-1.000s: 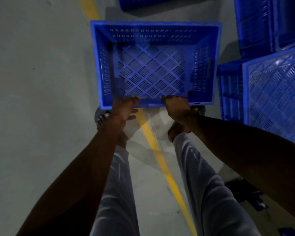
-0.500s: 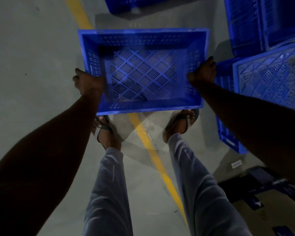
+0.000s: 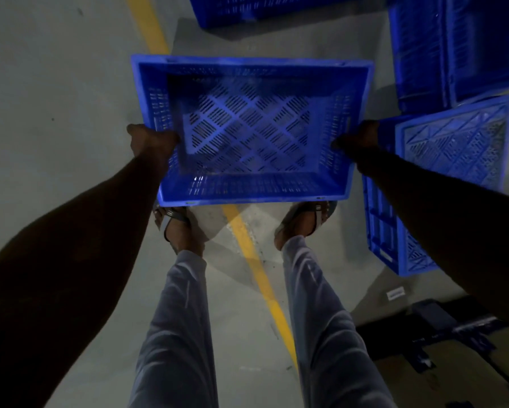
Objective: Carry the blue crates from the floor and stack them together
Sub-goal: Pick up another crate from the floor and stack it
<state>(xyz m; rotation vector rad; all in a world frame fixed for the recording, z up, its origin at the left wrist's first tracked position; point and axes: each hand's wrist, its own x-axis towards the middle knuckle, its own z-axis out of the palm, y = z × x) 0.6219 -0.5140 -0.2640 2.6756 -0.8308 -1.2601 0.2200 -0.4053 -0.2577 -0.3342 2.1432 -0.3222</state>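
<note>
An empty blue crate with a slotted, diamond-pattern bottom is upright in front of my feet, open side up. My left hand grips its left side wall, fingers curled over the rim. My right hand grips the right side wall the same way. The crate's near edge overlaps my toes in view and looks slightly blurred; whether it touches the floor cannot be told.
An upturned blue crate lies close on the right over another crate. More blue crates stand at the top and top right. A yellow floor line runs between my feet. Dark boxes sit at lower right.
My hands moved from the crate's near rim out to its two side walls and took hold there. The crate has come closer to my feet and looks larger in view.
</note>
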